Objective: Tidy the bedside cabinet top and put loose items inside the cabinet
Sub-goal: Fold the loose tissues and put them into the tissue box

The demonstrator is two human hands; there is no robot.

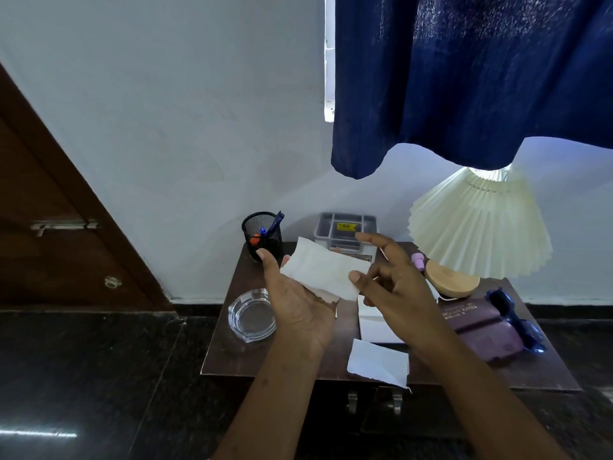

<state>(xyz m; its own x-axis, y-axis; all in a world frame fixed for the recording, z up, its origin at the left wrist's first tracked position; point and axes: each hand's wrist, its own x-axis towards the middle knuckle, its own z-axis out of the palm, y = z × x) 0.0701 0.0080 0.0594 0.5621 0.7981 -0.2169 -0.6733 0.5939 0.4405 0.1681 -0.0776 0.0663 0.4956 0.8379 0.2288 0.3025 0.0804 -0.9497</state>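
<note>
The torn paper [323, 270] is held in the air above the bedside cabinet top [232, 353], lying on the straight fingers of the left hand [298, 300], its long axis running from 10 o'clock to 4 o'clock. The right hand [394, 277] is at its 3 o'clock, fingers loosely spread and thumb on the paper's right edge; whether a finger pinches from below I cannot tell. Another paper scrap [378, 363] lies at 5 o'clock by the front edge, and the glass ashtray [252, 315] at 7 o'clock and the lamp [477, 227] at 2 o'clock seem clear of the way down.
</note>
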